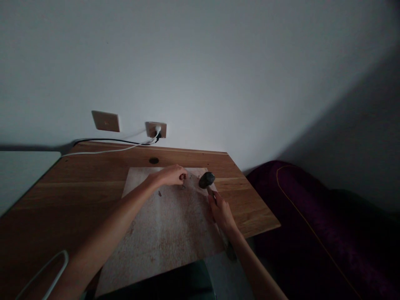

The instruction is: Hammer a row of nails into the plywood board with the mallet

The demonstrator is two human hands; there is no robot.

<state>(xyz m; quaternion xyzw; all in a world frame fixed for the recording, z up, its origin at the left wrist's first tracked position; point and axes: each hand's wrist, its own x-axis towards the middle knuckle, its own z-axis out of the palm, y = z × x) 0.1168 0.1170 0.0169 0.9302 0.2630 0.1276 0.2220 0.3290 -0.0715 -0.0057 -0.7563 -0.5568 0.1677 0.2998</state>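
Item: my left hand [170,176], pinching a nail [183,182] on a scuffed board [162,237]. Item: my right hand [221,212], gripping a hammer [206,180]. Risk: an off-line blow could catch that left hand.

"Who's in frame, and how dressed?"

"One person, forearms bare: left forearm [112,225], right forearm [259,271]."

"Gloves?"

"None. Left hand [171,175] and right hand [221,212] are bare, fingers slim."

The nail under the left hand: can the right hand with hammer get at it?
Probably yes: the right hand holds the hammer, head beside the nail, nothing between, though the left fingers are close.
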